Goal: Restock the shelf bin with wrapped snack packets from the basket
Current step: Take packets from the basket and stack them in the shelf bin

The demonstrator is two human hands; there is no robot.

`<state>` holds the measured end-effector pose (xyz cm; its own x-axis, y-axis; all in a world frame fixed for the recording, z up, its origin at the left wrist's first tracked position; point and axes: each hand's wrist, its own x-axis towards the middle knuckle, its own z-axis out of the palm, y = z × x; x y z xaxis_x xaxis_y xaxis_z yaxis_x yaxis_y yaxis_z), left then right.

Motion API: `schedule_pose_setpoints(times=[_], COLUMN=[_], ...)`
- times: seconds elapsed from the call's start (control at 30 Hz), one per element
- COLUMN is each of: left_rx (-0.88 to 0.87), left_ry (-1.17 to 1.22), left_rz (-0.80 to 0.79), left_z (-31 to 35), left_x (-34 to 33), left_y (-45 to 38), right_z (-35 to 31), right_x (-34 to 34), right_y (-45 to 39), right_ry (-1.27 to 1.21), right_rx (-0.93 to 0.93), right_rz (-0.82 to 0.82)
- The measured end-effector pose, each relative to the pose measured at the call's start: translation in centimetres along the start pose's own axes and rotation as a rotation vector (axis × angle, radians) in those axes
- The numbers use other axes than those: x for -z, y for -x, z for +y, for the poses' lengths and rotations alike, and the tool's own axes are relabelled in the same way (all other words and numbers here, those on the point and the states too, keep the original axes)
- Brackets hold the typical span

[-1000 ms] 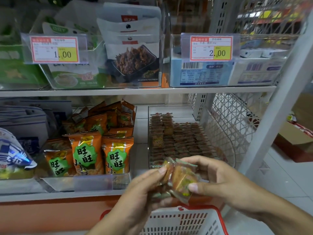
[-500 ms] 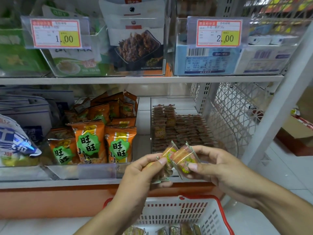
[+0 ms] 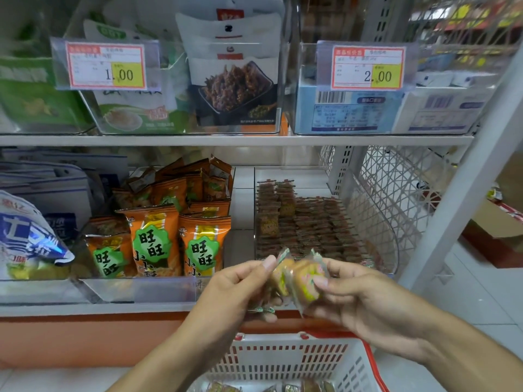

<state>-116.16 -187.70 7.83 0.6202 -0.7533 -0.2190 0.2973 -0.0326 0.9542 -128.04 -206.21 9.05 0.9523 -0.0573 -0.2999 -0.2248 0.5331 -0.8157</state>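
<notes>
Both hands have lifted the snack packets [image 3: 297,281] closer to the clear bin [image 3: 376,222]. Left hand [image 3: 237,290] and right hand [image 3: 365,301] pinch them together above the basket [image 3: 288,360].

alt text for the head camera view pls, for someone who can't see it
Left hand and right hand together hold a small stack of wrapped snack packets before a clear shelf bin already lined with similar packets, above a red-rimmed basket.

Both hands, left hand [image 3: 235,292] and right hand [image 3: 365,301], pinch the packets [image 3: 297,278] between them. Just behind the grip, the bin [image 3: 373,222] on the shelf [image 3: 85,308]; left of it, snack bags [image 3: 175,239]; directly below, the basket [image 3: 285,360].
</notes>
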Motion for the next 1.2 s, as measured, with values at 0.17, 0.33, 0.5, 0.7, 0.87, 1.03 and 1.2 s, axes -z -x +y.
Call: schedule_pose_setpoints(times=[0.17, 0.33, 0.5, 0.7, 0.87, 1.03, 1.2], left_rx=[-0.001, 0.044, 0.072, 0.033, -0.097, -0.149, -0.058], left_ry=[0.055, -0.021, -0.116, -0.115, -0.061, -0.079, -0.058], left_rz=[-0.046, -0.012, -0.043, 0.027, 0.198, 0.194, 0.183], left_z=[0.3, -0.3, -0.6, -1.0, -0.6, 0.0, -0.3], left_x=[0.4, 0.6, 0.9, 0.2, -0.3, -1.0, -1.1], left_y=[0.0, -0.3, -0.6, -1.0, -1.9, -2.2, -2.7], right_z=[-0.9, 0.1, 0.3, 0.2, -1.7, -5.6, -7.7], right_x=[0.1, 0.6, 0.3, 0.8, 1.4, 3.1, 3.8], right_y=[0.2, -0.2, -0.1, -0.8, -2.7, -7.9, -13.4], right_ry=[0.013, 0.535, 0.634, 0.71, 0.828, 1.294, 1.467], right_rx=[-0.073, 0.154, 0.148, 0.179, 0.211, 0.237, 0.05], right_rz=[-0.146, 0.046, -0.033, 0.014, 0.137, 0.528, 0.488])
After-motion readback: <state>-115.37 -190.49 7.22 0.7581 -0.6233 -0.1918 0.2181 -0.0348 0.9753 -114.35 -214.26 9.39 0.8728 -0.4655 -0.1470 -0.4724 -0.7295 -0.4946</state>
